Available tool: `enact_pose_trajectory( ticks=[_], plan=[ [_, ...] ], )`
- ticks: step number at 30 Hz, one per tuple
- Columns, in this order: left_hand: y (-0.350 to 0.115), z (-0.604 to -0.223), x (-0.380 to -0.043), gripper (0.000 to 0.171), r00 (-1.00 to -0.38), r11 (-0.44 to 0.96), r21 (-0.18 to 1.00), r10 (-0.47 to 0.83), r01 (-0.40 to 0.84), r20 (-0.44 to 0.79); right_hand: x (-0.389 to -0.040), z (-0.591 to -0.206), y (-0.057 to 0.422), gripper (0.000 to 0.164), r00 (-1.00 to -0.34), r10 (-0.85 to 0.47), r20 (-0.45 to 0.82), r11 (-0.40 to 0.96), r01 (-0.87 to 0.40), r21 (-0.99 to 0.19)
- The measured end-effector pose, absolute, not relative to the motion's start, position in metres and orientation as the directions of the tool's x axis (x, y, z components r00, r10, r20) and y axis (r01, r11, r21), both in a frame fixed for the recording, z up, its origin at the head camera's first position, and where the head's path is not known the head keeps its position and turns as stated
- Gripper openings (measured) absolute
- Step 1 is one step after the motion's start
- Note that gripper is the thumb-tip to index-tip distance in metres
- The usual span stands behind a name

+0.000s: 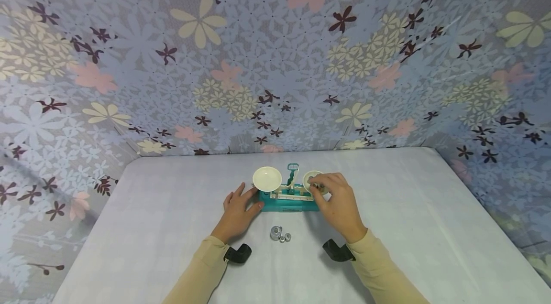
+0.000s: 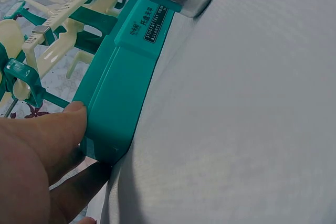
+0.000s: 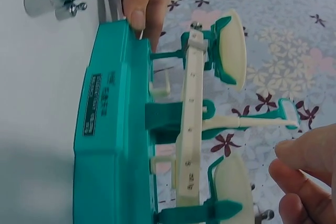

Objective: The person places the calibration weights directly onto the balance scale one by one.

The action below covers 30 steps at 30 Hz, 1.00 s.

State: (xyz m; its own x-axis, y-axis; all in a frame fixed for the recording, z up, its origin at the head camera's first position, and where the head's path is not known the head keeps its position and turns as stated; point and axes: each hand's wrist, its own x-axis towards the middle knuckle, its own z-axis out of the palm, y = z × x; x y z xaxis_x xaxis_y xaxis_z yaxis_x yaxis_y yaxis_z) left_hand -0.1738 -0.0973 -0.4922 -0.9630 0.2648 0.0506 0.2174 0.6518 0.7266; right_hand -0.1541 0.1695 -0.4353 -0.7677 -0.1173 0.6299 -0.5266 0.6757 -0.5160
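My left hand (image 1: 238, 211) braces the left end of the teal plastic student balance (image 1: 289, 202) at mid-table, thumb pressed to its base, fingers mostly straight. Its cream left pan (image 1: 267, 178) sits bare. In front lie small silver metal weights (image 1: 280, 234). My right hand (image 1: 338, 203) hovers over the cream right pan (image 1: 311, 179), fingertips pinched; I cannot tell around what. I judge I'm loading; next calls for gentle placement.

One teal balance scale (image 1: 288, 201) stands on the table (image 1: 409, 227), carrying two cream pans (image 1: 267, 178). Three small metal weights (image 1: 280, 234) lie before it, perhaps more, being tiny. Two hands (image 1: 236, 213) show.
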Motion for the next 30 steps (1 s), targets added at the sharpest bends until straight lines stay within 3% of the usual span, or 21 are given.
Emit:
enact_pose_trajectory(
  ticks=[11, 30],
  plan=[
    [-0.098, -0.491, -0.172, 0.053, -0.962, 0.642, 0.734, 0.267, 0.222, 0.058, -0.144, -0.429, 0.159, 0.015, -0.800, -0.150, 0.580, 0.648, -0.523, -0.554],
    [-0.097, -0.490, -0.173, 0.053, -0.964, 0.650, 0.729, 0.260, 0.215, 0.053, -0.132, -0.431, 0.142, 0.023, -0.795, -0.222, 0.565, 0.591, -0.570, -0.570]
  ],
)
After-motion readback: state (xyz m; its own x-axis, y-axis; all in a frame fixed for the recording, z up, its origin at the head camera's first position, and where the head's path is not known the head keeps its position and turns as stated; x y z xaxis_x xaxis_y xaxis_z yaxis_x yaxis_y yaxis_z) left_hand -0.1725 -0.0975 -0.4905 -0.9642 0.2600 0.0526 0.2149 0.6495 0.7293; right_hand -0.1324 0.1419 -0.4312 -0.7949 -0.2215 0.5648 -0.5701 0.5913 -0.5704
